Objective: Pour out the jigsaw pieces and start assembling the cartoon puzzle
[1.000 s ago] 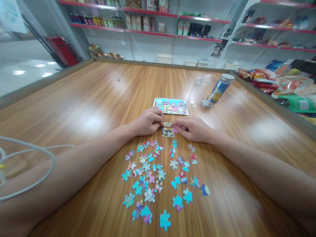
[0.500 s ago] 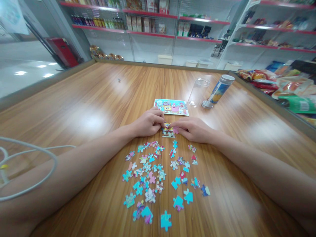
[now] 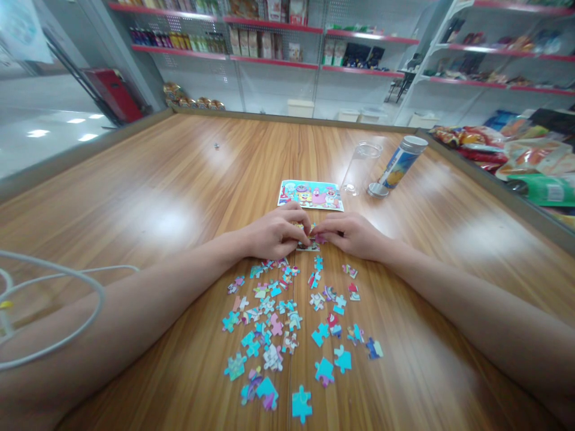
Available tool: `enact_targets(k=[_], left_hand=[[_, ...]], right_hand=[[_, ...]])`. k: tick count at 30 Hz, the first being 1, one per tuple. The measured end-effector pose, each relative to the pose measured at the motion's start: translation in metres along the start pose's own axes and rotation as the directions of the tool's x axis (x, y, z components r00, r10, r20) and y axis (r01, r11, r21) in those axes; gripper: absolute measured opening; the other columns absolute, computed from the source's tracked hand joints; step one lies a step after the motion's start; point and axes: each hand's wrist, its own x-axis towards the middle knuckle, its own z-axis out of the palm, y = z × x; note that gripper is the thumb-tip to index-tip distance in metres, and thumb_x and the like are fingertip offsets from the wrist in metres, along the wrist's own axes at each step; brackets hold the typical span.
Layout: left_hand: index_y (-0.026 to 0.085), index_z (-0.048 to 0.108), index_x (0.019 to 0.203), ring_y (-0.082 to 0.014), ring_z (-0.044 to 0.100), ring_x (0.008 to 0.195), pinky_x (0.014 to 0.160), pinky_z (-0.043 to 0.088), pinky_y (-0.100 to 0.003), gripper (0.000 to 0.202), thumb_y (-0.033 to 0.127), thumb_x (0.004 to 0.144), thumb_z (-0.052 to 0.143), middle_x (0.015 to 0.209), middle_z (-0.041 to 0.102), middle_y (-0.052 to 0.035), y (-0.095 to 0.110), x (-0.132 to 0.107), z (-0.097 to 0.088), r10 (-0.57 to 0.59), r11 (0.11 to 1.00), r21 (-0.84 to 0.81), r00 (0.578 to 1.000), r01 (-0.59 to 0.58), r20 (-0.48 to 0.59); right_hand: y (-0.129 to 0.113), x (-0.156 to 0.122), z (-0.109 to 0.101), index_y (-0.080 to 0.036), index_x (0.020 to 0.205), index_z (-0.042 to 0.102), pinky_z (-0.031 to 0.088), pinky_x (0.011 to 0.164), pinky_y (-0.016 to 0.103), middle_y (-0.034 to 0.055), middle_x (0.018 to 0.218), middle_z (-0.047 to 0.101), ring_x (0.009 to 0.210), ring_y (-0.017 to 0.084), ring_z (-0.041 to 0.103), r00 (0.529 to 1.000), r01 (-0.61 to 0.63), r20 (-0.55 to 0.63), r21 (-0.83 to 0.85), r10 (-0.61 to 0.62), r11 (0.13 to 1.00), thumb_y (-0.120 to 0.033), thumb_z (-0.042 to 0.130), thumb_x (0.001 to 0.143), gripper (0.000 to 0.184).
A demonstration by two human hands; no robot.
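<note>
My left hand (image 3: pixel 276 233) and my right hand (image 3: pixel 353 233) meet over a small joined block of puzzle pieces (image 3: pixel 309 244) on the wooden table (image 3: pixel 179 197). Both hands have their fingers curled and pinched on this block, which they mostly hide. Several loose puzzle pieces (image 3: pixel 287 317), mostly turquoise and pink, lie scattered just in front of the hands. A cartoon reference picture card (image 3: pixel 311 195) lies flat right behind the hands.
A clear tube (image 3: pixel 362 167) and a blue-labelled tube with a lid (image 3: pixel 398 164) lie behind the card at the right. White cable (image 3: pixel 67 299) loops at the left. Snack bags (image 3: pixel 525 155) sit past the right edge. Shop shelves (image 3: pixel 274 57) stand behind.
My left hand has slid slightly right and forward over the joined block, now covering more of it. My right hand stays pinched at the block's right side.
</note>
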Motion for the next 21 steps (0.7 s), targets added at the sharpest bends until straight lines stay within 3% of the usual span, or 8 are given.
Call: enact_targets(k=[9, 14, 21], left_hand=[[0.027, 0.078, 0.093, -0.0203, 0.054, 0.096, 0.095, 0.047, -0.04, 0.038, 0.003, 0.074, 0.056, 0.098, 0.067, -0.0053, -0.0019, -0.0012, 0.0018, -0.041, 0.999, -0.017, 0.999, 0.041, -0.004], [0.027, 0.078, 0.093, -0.0201, 0.054, 0.095, 0.094, 0.047, -0.041, 0.039, 0.002, 0.076, 0.054, 0.097, 0.067, -0.0056, -0.0022, -0.001, 0.0024, -0.048, 0.998, -0.036, 0.999, 0.048, -0.013], [0.028, 0.079, 0.092, -0.0201, 0.055, 0.096, 0.093, 0.048, -0.041, 0.04, 0.0, 0.075, 0.055, 0.096, 0.068, -0.0053, -0.0046, -0.002, 0.0031, -0.049, 0.997, -0.054, 0.999, 0.048, -0.015]], right_hand=[[-0.006, -0.0035, 0.0001, -0.018, 0.089, 0.074, 0.041, 0.064, 0.022, 0.0009, 0.074, 0.064, 0.066, 0.01, 0.056, 0.97, 0.237, -0.063, 0.059, -0.233, 0.97, -0.005, 0.054, 0.085, 0.025], [-0.0086, -0.0023, -0.0015, -0.019, 0.089, 0.074, 0.04, 0.062, 0.022, 0.0007, 0.073, 0.064, 0.066, 0.01, 0.056, 0.974, 0.219, -0.073, 0.031, -0.216, 0.975, -0.003, 0.053, 0.082, 0.027], [-0.0094, -0.0017, -0.0031, -0.017, 0.088, 0.074, 0.042, 0.062, 0.023, 0.0034, 0.077, 0.068, 0.068, 0.012, 0.06, 0.955, 0.296, -0.054, 0.067, -0.292, 0.953, -0.005, 0.054, 0.086, 0.024]])
